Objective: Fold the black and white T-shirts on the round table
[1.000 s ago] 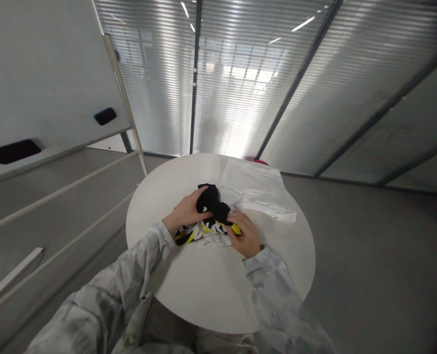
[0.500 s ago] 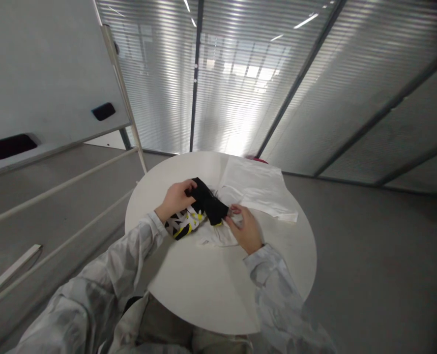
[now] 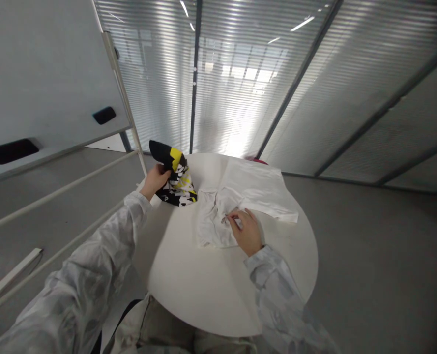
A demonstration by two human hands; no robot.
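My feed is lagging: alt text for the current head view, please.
The left hand holds up a black, white and yellow patterned cloth at the left side of a round white table. The right hand has its fingertips at the crumpled part of a white cloth on the table, grip unclear. A whiteboard stands to the left.

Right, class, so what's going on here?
A person's left hand grips a black, yellow and white patterned cloth at the left side of a round white table. The right hand is at the crumpled near part of some white cloth, whose far part lies flatter; whether it pinches the fabric is unclear.
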